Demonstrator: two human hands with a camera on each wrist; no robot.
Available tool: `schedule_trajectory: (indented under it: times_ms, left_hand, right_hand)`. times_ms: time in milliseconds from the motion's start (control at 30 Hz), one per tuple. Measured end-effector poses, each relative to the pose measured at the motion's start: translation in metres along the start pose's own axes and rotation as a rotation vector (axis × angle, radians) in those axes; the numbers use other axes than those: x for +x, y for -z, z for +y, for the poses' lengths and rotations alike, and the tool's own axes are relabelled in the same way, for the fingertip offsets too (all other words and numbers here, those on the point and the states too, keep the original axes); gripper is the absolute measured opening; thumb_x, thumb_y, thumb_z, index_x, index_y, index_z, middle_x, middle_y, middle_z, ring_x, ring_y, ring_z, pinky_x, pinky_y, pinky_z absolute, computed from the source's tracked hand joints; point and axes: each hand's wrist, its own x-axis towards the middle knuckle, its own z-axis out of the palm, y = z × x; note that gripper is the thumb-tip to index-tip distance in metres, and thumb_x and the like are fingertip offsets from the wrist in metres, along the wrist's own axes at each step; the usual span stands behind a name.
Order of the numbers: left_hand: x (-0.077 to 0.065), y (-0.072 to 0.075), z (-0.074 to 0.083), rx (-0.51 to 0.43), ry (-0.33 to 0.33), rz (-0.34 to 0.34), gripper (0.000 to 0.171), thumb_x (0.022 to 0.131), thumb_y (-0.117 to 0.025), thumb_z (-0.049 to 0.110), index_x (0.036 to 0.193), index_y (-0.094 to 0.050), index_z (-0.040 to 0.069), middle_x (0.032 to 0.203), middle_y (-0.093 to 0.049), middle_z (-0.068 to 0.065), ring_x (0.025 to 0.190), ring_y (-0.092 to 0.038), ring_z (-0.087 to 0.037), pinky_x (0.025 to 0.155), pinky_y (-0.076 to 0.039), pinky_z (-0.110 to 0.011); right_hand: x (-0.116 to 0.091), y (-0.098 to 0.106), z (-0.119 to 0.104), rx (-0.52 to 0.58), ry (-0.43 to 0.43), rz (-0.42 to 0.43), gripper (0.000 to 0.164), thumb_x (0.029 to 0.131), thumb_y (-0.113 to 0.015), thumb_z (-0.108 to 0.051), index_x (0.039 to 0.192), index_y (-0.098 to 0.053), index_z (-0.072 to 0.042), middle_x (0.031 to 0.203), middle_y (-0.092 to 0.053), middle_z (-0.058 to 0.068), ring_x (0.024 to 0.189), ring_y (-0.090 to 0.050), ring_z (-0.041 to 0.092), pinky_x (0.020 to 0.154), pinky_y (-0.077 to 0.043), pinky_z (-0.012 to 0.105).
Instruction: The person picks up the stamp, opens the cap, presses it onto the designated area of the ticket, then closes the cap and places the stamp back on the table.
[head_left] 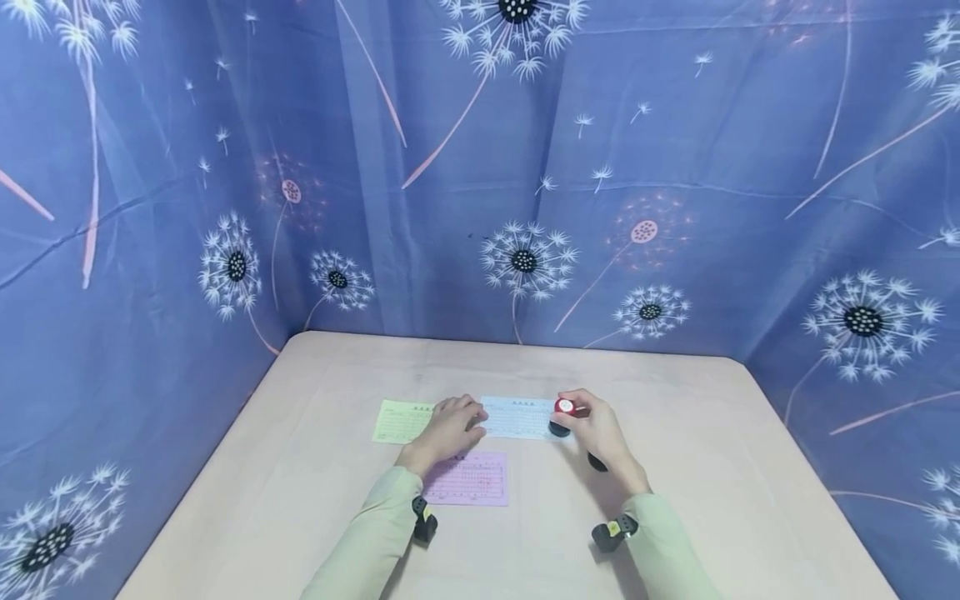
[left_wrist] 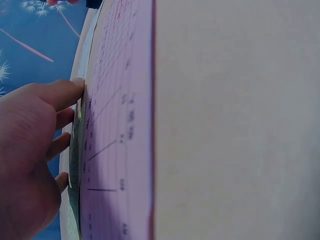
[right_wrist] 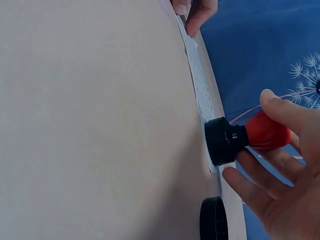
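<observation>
My right hand (head_left: 606, 433) grips the red handle of a stamp (right_wrist: 267, 132), thumb on one side and fingers on the other. The stamp's black base (right_wrist: 222, 141) is at the right end of a pale blue form slip (head_left: 517, 418); I cannot tell whether it presses the paper. At that slip's left end, my left hand (head_left: 448, 432) rests with loosely bent fingers, also over part of a green slip (head_left: 397, 422). Below the left hand lies a purple slip (head_left: 472, 483) with red marks on it. A black round cap (right_wrist: 214, 219) lies beside my right hand, partly hidden in the head view.
A pale cloth covers the table (head_left: 315, 517). Blue curtains (head_left: 465, 208) with dandelion prints hang along its back and sides. Each wrist carries a small black camera, such as the right wrist camera (head_left: 611, 533).
</observation>
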Motion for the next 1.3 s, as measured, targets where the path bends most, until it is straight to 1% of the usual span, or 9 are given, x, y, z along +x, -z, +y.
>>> schedule_trajectory:
  times_ms: [300,433,600,733,867,1167,1300]
  left_hand:
    - [-0.0017,0.0008,0.0008,-0.001,-0.001,0.006,0.029,0.098,-0.060,0.029,0.123,-0.065,0.015,0.129,-0.058,-0.002,0.133,-0.047,-0.027,0.122,-0.021,-0.054]
    - [-0.0019,0.0009,0.0019,-0.015,0.000,0.001,0.029,0.099,-0.060,0.029,0.123,-0.065,0.015,0.129,-0.058,-0.002,0.134,-0.046,-0.028,0.122,-0.021,-0.054]
    - [-0.0007,-0.0007,0.0013,-0.017,-0.005,0.004,0.029,0.099,-0.059,0.030,0.124,-0.065,0.016,0.131,-0.058,-0.002,0.134,-0.046,-0.027,0.123,-0.020,-0.054]
    - [0.0000,-0.0020,-0.0004,-0.017,-0.005,0.006,0.029,0.099,-0.059,0.030,0.124,-0.065,0.016,0.131,-0.057,-0.002,0.135,-0.046,-0.027,0.123,-0.020,-0.054]
    - [0.0005,-0.0026,-0.0014,-0.015,0.000,0.008,0.029,0.099,-0.059,0.031,0.123,-0.065,0.016,0.132,-0.057,-0.002,0.135,-0.045,-0.027,0.123,-0.020,-0.054]
    - [0.0012,-0.0049,-0.0041,-0.020,0.000,0.009,0.028,0.099,-0.059,0.031,0.122,-0.065,0.016,0.130,-0.058,-0.002,0.134,-0.046,-0.028,0.123,-0.020,-0.054]
    - [0.0017,-0.0056,-0.0046,-0.027,-0.003,0.008,0.028,0.100,-0.059,0.030,0.123,-0.065,0.016,0.130,-0.058,-0.002,0.134,-0.046,-0.028,0.123,-0.019,-0.054]
  right_hand:
    - [-0.0007,-0.0015,0.0020,0.033,-0.036,-0.008,0.041,0.082,-0.080,-0.014,0.120,-0.068,-0.006,0.098,-0.073,0.010,0.091,-0.070,0.023,0.077,-0.051,0.022]
    - [-0.0009,-0.0001,0.0026,0.055,-0.028,-0.008,0.040,0.082,-0.080,-0.012,0.119,-0.067,-0.004,0.097,-0.073,0.012,0.090,-0.069,0.023,0.075,-0.052,0.021]
    - [-0.0005,0.0007,0.0035,0.064,-0.048,-0.006,0.040,0.082,-0.081,-0.013,0.119,-0.068,-0.007,0.098,-0.073,0.011,0.089,-0.069,0.020,0.072,-0.052,0.019]
    - [-0.0005,0.0002,0.0028,0.070,-0.051,-0.012,0.041,0.082,-0.081,-0.013,0.120,-0.068,-0.007,0.099,-0.073,0.012,0.088,-0.069,0.019,0.070,-0.052,0.019]
    - [-0.0001,-0.0001,0.0028,0.076,-0.040,-0.013,0.039,0.082,-0.080,-0.013,0.119,-0.068,-0.007,0.099,-0.073,0.012,0.088,-0.069,0.020,0.070,-0.052,0.019]
    - [-0.0006,-0.0002,0.0027,0.073,-0.057,-0.016,0.042,0.082,-0.081,-0.014,0.121,-0.068,-0.008,0.101,-0.074,0.012,0.091,-0.069,0.021,0.073,-0.052,0.020]
    - [-0.0009,0.0001,0.0042,0.073,-0.052,-0.009,0.042,0.082,-0.081,-0.015,0.121,-0.068,-0.008,0.101,-0.074,0.012,0.091,-0.069,0.021,0.072,-0.052,0.019]
